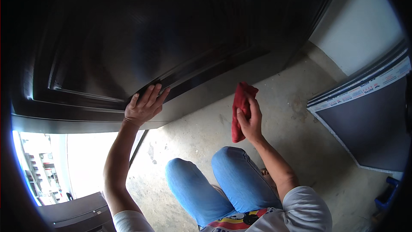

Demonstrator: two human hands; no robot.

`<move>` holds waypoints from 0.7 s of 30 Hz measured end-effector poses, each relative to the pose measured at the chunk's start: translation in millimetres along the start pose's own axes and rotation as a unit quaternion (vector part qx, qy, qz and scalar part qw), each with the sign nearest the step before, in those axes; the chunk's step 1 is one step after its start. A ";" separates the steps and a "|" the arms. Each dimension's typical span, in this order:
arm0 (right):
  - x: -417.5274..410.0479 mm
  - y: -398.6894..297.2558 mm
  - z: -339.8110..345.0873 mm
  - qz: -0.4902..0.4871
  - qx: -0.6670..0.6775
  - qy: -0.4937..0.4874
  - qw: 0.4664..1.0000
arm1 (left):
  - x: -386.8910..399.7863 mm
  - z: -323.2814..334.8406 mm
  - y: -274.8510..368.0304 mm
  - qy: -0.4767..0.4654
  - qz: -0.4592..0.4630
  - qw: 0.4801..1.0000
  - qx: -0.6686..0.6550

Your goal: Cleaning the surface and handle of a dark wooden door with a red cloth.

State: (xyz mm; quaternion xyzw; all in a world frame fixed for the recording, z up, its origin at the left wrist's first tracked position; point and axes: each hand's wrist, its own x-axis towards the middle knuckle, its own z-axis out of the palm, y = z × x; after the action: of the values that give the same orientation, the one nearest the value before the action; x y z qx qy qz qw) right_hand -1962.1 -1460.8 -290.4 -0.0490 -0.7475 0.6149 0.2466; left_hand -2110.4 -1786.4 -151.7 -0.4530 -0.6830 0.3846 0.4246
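Note:
A dark panelled door (180, 35) with raised mouldings fills the upper part of the head view. Against its lower moulding rests my left hand (145, 104), palm down with the fingers apart, holding nothing. My right hand (251, 119) grips a folded red cloth (239, 112) between thumb and fingers, over the concrete floor and apart from the door. Beneath my hands are my knees in blue jeans (206, 180). What lies under my left palm is hidden.
On the right, framed dark panels (367, 119) with printed protective film lean near a white wall (360, 29). A blue object (386, 193) stands at the lower right. Bright shelving (42, 167) shows at the left, above a dark panelled piece (80, 212). The concrete floor (283, 103) is stained.

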 end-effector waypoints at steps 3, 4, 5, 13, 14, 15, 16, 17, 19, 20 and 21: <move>26.7 -61.7 30.7 -0.165 -0.059 0.004 0.985 | 6.5 -0.9 3.9 0.003 -0.014 1.000 -0.016; 35.4 -72.2 43.6 -0.170 -0.056 0.002 0.984 | 5.4 -2.3 3.8 0.002 -0.017 1.000 -0.011; 45.0 -81.1 55.7 -0.232 -0.102 -0.004 0.967 | 4.2 -3.1 3.6 -0.003 -0.013 1.000 -0.021; 89.3 -52.9 66.5 -0.281 -0.215 0.043 0.934 | -0.7 -7.2 3.7 -0.012 -0.004 0.998 -0.060; 96.3 -51.8 61.4 -0.305 -0.224 0.089 0.921 | -1.3 -8.2 1.0 -0.019 -0.004 0.999 -0.051; 103.9 -49.1 55.3 -0.330 -0.234 0.137 0.904 | 0.3 -7.5 -0.8 -0.022 -0.004 0.999 -0.042; 108.2 -43.6 49.7 -0.328 -0.236 0.135 0.905 | 1.1 -7.1 -0.6 -0.023 -0.004 0.999 -0.046; 111.6 -36.9 44.4 -0.332 -0.254 0.150 0.896 | 1.9 -7.1 -0.2 -0.021 -0.008 0.999 -0.045; 120.2 -22.3 29.7 -0.339 -0.274 0.166 0.885 | 5.4 -3.8 1.5 -0.016 -0.014 0.999 -0.042; 123.3 -15.4 22.2 -0.299 -0.286 0.197 0.889 | 5.6 -3.4 1.5 -0.019 -0.010 0.999 -0.036; 125.3 -10.7 17.1 -0.261 -0.297 0.227 0.890 | 5.0 -3.9 1.1 -0.022 -0.007 0.999 -0.029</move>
State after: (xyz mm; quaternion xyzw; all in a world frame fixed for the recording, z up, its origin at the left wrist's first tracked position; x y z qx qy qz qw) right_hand -2076.5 -1431.5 -243.8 -0.0619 -0.8048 0.2494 0.5350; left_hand -2107.6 -1780.7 -150.2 -0.4519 -0.7065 0.3713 0.3985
